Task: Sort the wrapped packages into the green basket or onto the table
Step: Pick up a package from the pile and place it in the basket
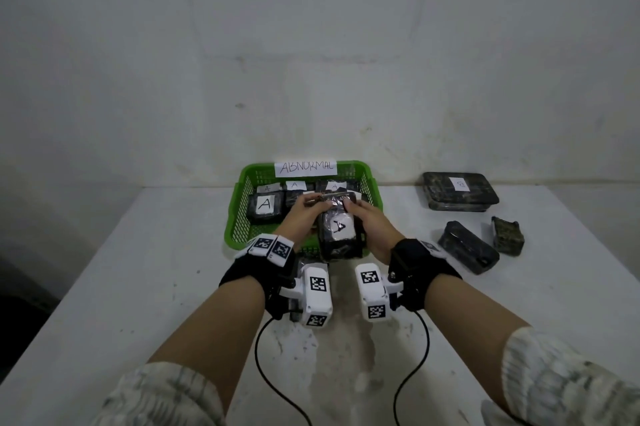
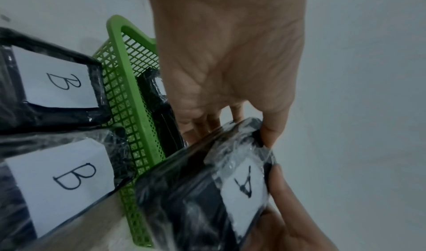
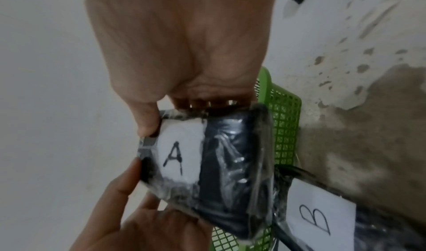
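both hands grasp 1 wrapped package marked "a" (image 1: 338,233) over the near rim of the green basket (image 1: 239,218): left hand (image 1: 301,214) on its left side, right hand (image 1: 370,225) on its right, fingers curled round its edges.

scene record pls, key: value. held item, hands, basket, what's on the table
held item: black wrapped package, white label marked A, over the near edge of the basket
left hand: grips the package's left side
right hand: grips its right side
basket: green mesh, sign reads ABNORMAL, holds several black packages labelled A
table: white, stained; three dark wrapped packages to the right of the basket
wrist views: two packages labelled B lie by the basket's outer wall
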